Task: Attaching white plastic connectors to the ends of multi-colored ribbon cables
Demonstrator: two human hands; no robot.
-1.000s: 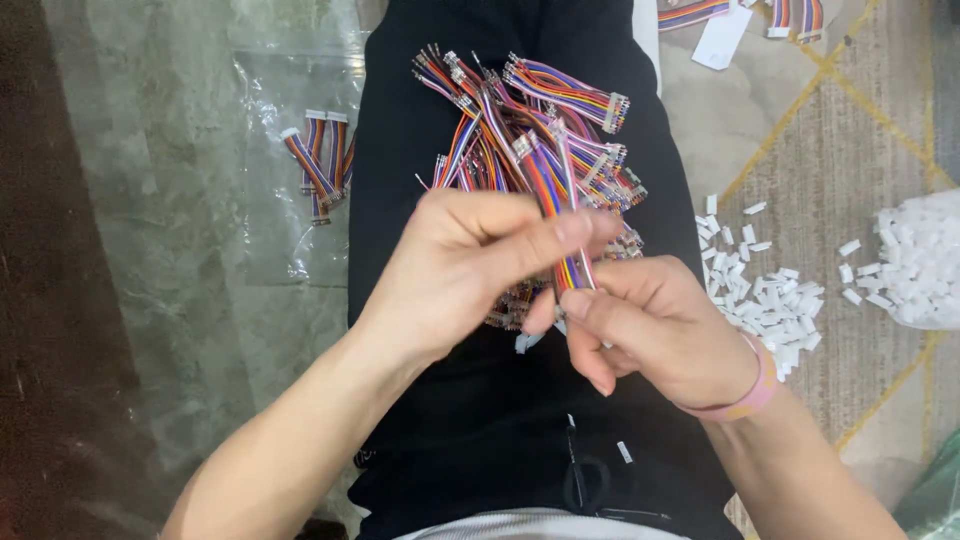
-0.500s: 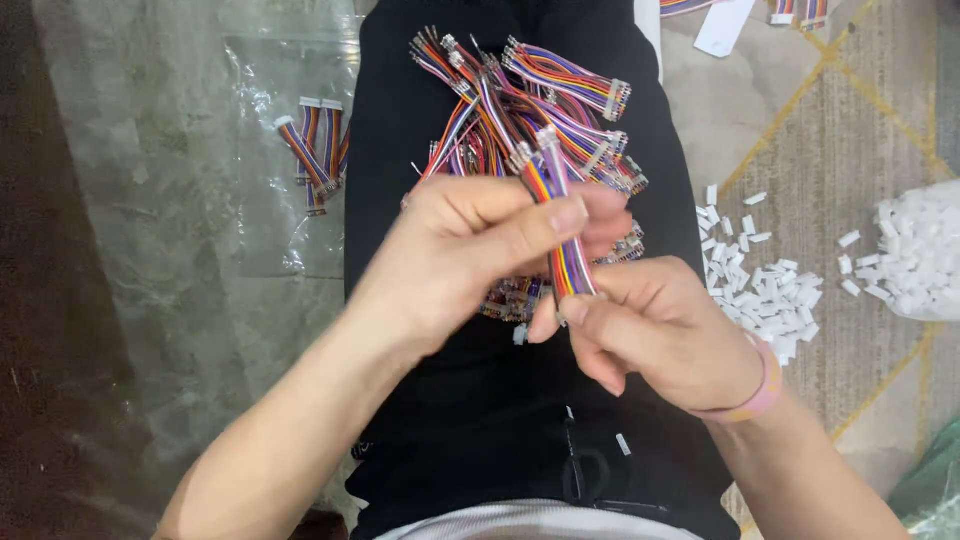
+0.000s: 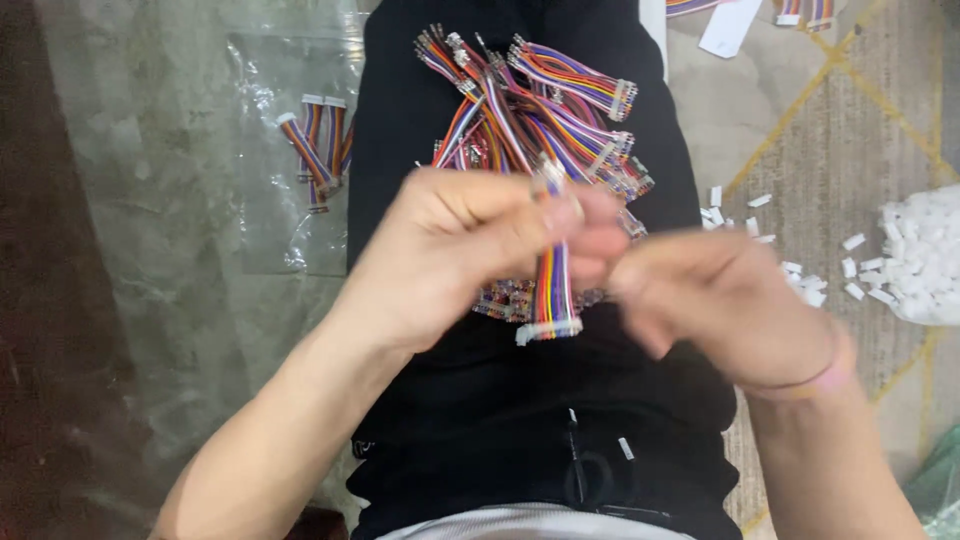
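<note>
Left hand [image 3: 460, 250] pinches a short multicoloured ribbon cable with white end connector [image 3: 553, 290] upright over the lap. Right hand [image 3: 720, 300] is blurred, fingers curled at the cable; grip unclear. Step: handling one cable above the pile of similar cables [image 3: 540, 110]. Small white plastic connector housings [image 3: 800, 270] lie scattered on the patterned floor [image 3: 820, 130].

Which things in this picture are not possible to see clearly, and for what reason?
All in the head view:
1. Right hand: motion blur; whether its fingers touch the cable cannot be told.
2. Cable: its top end is hidden behind the left hand fingers.
3. Cable pile: its near part is covered by both hands.
4. White connectors: the heap is cut off by the right edge.
5. Bag: glare hides part of its contents.
</note>
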